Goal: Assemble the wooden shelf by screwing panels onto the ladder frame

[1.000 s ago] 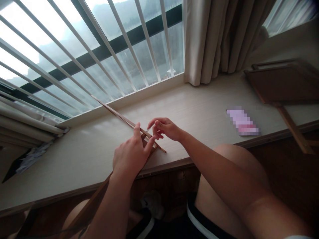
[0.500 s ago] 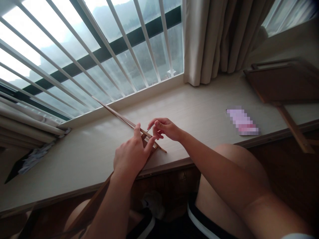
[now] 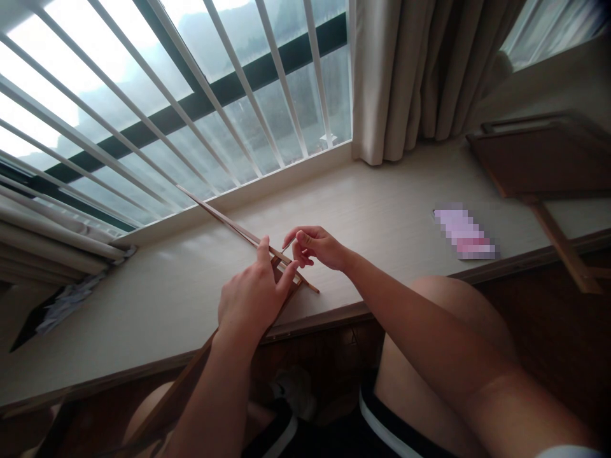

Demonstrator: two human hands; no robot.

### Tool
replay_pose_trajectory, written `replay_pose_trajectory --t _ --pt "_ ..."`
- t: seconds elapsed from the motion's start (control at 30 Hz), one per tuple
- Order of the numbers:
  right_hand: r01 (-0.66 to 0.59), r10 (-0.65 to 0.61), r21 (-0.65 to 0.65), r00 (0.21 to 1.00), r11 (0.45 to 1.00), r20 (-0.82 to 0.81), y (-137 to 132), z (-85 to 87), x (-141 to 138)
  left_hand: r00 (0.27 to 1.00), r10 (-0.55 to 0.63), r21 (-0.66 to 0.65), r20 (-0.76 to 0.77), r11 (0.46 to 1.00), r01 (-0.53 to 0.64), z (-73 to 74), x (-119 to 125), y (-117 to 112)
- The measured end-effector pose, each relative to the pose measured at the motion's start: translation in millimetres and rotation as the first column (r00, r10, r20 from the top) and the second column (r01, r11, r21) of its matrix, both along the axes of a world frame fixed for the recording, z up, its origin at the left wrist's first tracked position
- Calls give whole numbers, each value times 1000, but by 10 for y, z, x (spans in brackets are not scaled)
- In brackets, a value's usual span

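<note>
A long brown wooden frame [image 3: 229,219] slants from the window side of the pale ledge down towards my lap. My left hand [image 3: 252,292] is closed on its near part, with the thumb and forefinger on either side of a narrow slat. Just right of the frame is my right hand [image 3: 310,247], its thumb and forefinger pinched on a small thin rod [image 3: 285,247]. The rod's lower end meets the frame near my left fingers. It is too small to tell exactly what kind of tool or pin it is.
A barred window [image 3: 210,95] rises behind the ledge [image 3: 157,299], with a beige curtain [image 3: 391,83] at its right. A blurred pink flat object [image 3: 463,232] lies on the ledge. A brown folding table [image 3: 548,159] stands at the right; papers [image 3: 71,302] lie at far left.
</note>
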State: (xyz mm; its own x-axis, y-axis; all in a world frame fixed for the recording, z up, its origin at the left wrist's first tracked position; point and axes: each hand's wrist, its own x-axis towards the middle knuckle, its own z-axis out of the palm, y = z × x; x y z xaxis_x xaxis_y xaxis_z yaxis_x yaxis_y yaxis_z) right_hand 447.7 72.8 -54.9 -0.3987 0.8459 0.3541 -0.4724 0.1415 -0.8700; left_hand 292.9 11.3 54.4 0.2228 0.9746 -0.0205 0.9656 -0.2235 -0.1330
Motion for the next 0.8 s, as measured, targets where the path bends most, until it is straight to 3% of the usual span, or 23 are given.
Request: replay_pose_trajectory --t 0.8 --pt "19 -19 2 1000 1000 7 -9 23 13 1000 -22 23 -3 1000 22 -40 -36 10"
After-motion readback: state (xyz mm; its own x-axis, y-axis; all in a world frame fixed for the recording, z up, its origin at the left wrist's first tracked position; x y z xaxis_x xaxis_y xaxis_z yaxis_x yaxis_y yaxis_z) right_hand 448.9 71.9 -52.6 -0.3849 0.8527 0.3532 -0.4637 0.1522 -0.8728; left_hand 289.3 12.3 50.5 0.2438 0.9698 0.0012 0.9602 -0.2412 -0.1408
